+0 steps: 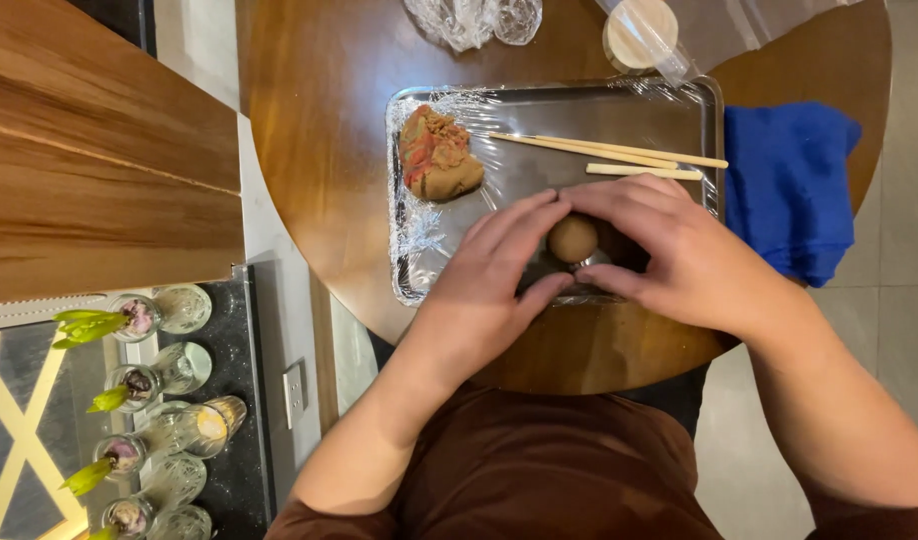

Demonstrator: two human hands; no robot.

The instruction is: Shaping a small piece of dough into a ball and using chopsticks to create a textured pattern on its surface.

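The head view looks straight down on two bare hands cupped around a small brown dough ball (573, 239), which sits between them over the near part of a metal tray (701, 100). The left hand (499, 275) curls in from the left, its fingers arched over the top of the ball and the thumb tucked beneath on the near side; the right hand (679, 250) mirrors it from the right, fingers across the far side and thumb closing in along the near edge. Both hands are closed loosely about the ball rather than clenched, and the ball shows through the gap between the fingertips. It is round, with no long axis to speak of, and lies about midway between the palms, neither hand clearly nearer. The tray is lined with crinkled cling film (419, 235). On its far left part rests a larger lump of brown dough with red streaks (437, 155), well apart from the hands. A pair of wooden chopsticks (619, 153) lies across the tray just beyond the right fingers, running left to right. The tray stands on a round wooden table (309, 130), with a blue cloth (789, 185) to its right.
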